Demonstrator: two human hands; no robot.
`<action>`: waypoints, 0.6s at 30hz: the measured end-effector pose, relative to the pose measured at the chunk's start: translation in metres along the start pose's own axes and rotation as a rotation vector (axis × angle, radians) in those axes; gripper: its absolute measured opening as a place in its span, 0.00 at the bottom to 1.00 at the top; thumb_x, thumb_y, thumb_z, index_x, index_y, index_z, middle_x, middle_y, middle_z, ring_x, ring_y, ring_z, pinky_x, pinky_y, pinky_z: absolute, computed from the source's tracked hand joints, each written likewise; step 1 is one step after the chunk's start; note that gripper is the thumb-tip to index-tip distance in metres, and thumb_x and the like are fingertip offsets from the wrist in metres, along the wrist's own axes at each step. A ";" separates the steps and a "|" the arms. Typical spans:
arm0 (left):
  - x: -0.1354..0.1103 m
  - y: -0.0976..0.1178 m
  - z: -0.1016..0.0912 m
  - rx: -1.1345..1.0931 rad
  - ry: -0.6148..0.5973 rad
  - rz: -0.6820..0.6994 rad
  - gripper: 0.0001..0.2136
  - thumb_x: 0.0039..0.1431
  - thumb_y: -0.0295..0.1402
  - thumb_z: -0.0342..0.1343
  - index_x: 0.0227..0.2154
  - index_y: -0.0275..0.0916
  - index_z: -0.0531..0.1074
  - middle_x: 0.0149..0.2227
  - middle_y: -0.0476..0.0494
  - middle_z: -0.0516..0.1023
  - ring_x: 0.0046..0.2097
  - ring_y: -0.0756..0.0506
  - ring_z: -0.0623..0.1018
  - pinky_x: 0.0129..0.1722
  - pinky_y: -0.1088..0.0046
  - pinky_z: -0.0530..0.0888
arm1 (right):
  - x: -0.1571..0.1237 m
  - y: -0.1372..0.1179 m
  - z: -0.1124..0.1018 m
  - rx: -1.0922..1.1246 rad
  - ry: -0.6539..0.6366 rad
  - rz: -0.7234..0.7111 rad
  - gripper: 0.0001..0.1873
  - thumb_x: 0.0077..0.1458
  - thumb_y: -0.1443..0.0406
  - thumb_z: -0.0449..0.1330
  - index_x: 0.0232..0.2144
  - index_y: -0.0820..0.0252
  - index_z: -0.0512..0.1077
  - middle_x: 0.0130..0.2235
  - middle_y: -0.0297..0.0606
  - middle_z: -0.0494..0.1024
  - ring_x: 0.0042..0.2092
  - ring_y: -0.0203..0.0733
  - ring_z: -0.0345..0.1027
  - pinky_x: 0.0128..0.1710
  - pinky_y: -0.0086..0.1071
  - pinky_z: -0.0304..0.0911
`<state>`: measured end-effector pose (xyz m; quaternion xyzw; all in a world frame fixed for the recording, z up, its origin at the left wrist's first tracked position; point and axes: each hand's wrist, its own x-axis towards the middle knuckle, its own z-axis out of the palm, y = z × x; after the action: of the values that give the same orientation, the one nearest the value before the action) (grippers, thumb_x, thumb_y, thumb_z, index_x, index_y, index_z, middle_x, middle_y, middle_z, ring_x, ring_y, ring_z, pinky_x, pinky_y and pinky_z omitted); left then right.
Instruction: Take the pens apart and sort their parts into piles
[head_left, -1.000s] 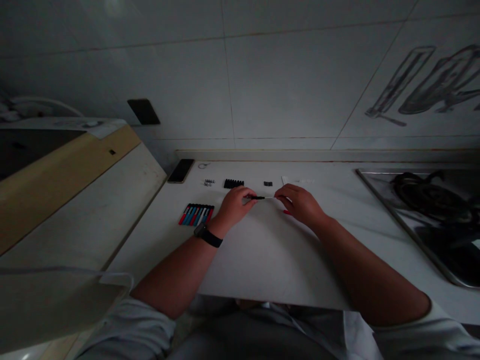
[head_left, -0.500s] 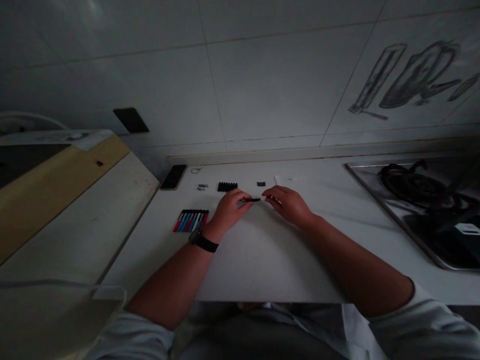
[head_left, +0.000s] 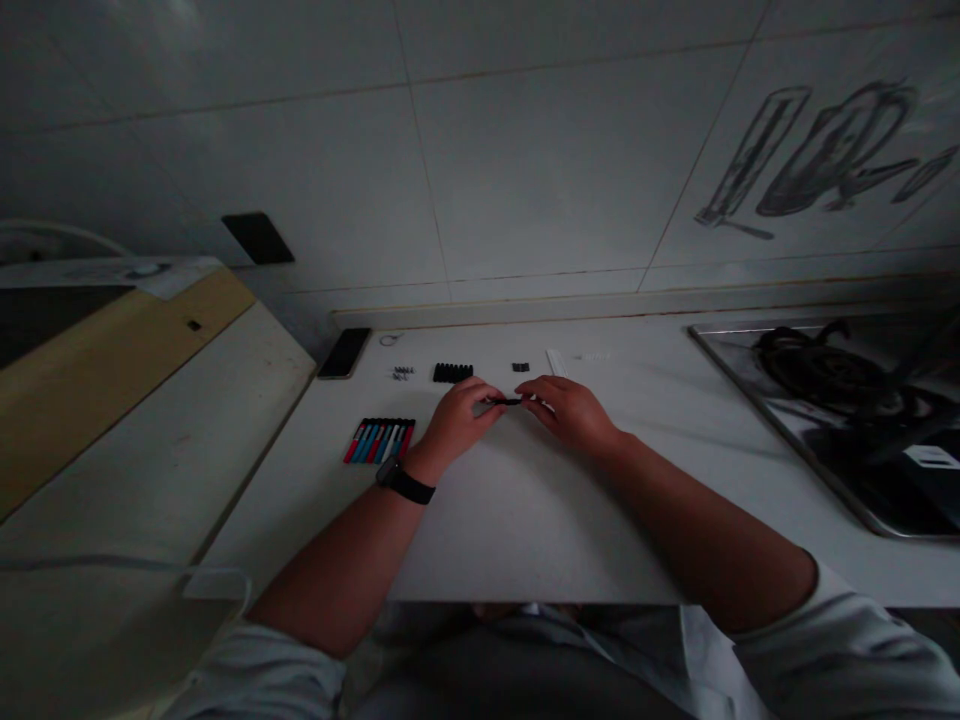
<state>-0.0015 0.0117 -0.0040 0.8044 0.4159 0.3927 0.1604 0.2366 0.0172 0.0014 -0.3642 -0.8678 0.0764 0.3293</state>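
Over the middle of the white counter, my left hand (head_left: 463,415) pinches one end of a thin black pen part (head_left: 511,402). My right hand (head_left: 564,404) has its fingertips closed at the other end, so the piece lies level between both hands. Its ends are hidden by fingers. Left of my left hand is a row of red, blue and white pens (head_left: 379,441) with black ends. Just beyond the hands lie a row of black pieces (head_left: 454,373), a few smaller black pieces (head_left: 520,367) and slim white sticks (head_left: 555,361).
Small springs (head_left: 402,372) lie left of the black row, near a thin ring (head_left: 390,340). A phone (head_left: 345,353) rests by the wall. A gas stove (head_left: 840,400) borders the counter's right side; a pale cabinet (head_left: 172,420) stands at the left.
My right hand has moved slightly left, closer to my left hand. The white bit at the right end of the black pen part no longer shows.
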 end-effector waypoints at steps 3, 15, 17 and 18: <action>0.001 -0.003 -0.001 -0.009 0.062 -0.025 0.02 0.62 0.29 0.64 0.38 0.40 0.78 0.38 0.46 0.79 0.43 0.46 0.78 0.45 0.67 0.75 | 0.001 0.003 -0.008 0.005 0.080 0.027 0.15 0.66 0.60 0.61 0.53 0.55 0.73 0.49 0.44 0.81 0.45 0.47 0.76 0.47 0.40 0.71; 0.002 -0.004 -0.001 -0.026 0.094 -0.035 0.03 0.63 0.30 0.65 0.38 0.40 0.78 0.39 0.45 0.79 0.42 0.46 0.78 0.44 0.68 0.75 | 0.005 0.009 -0.015 0.033 0.128 0.017 0.09 0.69 0.62 0.56 0.40 0.54 0.76 0.40 0.43 0.79 0.43 0.47 0.73 0.47 0.40 0.69; 0.002 -0.005 -0.001 -0.025 0.098 -0.046 0.03 0.63 0.30 0.65 0.38 0.40 0.78 0.39 0.45 0.78 0.42 0.46 0.78 0.45 0.68 0.76 | 0.006 0.009 -0.018 0.045 0.114 0.031 0.09 0.69 0.60 0.56 0.40 0.55 0.76 0.40 0.43 0.79 0.43 0.47 0.74 0.46 0.40 0.69; 0.002 -0.005 0.000 -0.029 0.103 -0.053 0.03 0.63 0.30 0.64 0.39 0.40 0.79 0.39 0.46 0.78 0.42 0.47 0.78 0.45 0.68 0.76 | 0.006 0.009 -0.021 0.047 0.112 0.048 0.09 0.68 0.59 0.57 0.41 0.55 0.76 0.41 0.43 0.80 0.43 0.46 0.74 0.45 0.39 0.69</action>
<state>-0.0041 0.0161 -0.0059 0.7694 0.4390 0.4353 0.1606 0.2521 0.0259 0.0174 -0.3806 -0.8371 0.0840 0.3839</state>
